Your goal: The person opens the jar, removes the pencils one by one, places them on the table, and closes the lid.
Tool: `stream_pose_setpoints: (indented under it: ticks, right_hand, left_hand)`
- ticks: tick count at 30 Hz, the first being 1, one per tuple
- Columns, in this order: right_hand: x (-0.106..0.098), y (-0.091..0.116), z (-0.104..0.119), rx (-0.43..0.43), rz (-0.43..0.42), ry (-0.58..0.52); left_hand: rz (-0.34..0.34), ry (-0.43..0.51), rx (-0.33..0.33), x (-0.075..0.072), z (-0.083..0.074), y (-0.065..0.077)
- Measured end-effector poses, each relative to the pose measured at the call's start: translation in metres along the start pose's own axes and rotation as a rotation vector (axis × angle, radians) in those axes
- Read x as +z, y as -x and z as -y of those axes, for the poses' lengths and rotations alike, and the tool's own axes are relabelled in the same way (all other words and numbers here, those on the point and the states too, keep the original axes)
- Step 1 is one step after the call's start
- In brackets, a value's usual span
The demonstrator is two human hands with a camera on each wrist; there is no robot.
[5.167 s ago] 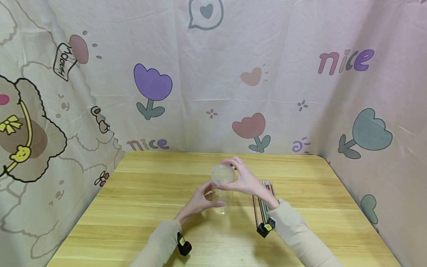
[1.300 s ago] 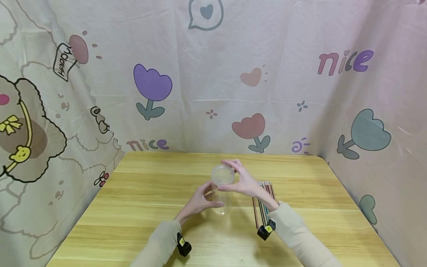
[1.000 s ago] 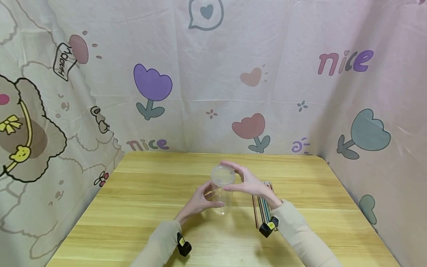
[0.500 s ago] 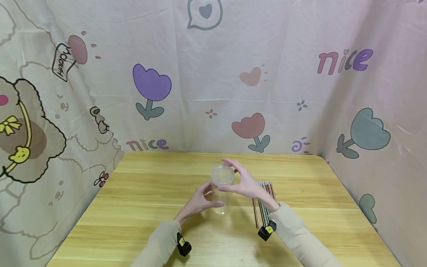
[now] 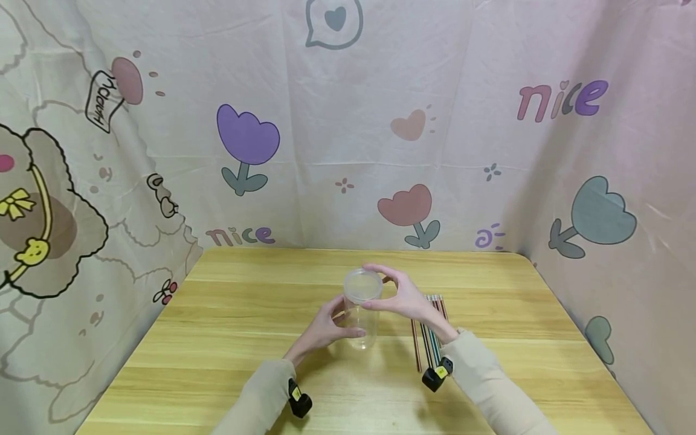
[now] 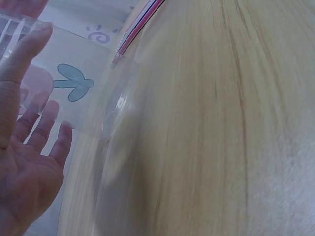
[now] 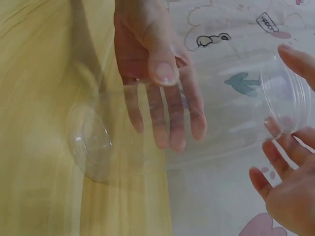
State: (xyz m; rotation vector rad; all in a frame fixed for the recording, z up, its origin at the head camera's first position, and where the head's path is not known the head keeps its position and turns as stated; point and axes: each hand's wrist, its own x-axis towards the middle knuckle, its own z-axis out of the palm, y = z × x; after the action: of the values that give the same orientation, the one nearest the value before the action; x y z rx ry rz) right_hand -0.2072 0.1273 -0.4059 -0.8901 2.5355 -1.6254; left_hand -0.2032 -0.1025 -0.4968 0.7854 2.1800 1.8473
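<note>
A clear, empty plastic jar (image 5: 367, 320) stands upright near the middle of the table, with a round clear lid (image 5: 362, 285) on its top. My left hand (image 5: 324, 329) grips the jar's lower body, thumb on the near side. In the right wrist view the left hand's fingers show through the clear wall of the jar (image 7: 221, 128). At the top, my right hand (image 5: 403, 298) holds the lid's edge between thumb and fingers. The left wrist view shows the jar's base (image 6: 118, 101) right at the tabletop.
Several pencils (image 5: 428, 344) in dark red, black and teal lie side by side to the right, partly under the right forearm. The wooden table (image 5: 244, 290) meets a printed cloth backdrop (image 5: 337, 211) behind and at both sides.
My right hand has shifted back and forth slightly around the lid, and now sits a little further right than half a second ago. The left hand and jar stay in place.
</note>
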Motion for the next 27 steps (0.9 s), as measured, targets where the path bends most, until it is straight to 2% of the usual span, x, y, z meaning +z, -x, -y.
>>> stream_pose_setpoints:
  ticks: [4,10,21,27]
  right_hand:
    - [0.0046,-0.0001,-0.0014,-0.055,-0.068,0.034]
    - [0.0083,0.0005,-0.0017,-0.092,-0.117,0.067]
    - [0.0091,0.0008,0.0001,-0.071,-0.120,0.073]
    - [0.0070,0.0028,-0.0002,-0.058,-0.083,0.064]
  left_hand:
    - [-0.008,-0.007,0.001,-0.0004,0.0000,-0.0005]
    - [-0.013,-0.013,-0.001,-0.0004,-0.0004,-0.0001]
    - [-0.012,-0.010,0.009,-0.0004,-0.0023,0.0008]
    - [-0.014,-0.019,0.016,-0.0002,-0.0013,0.0009]
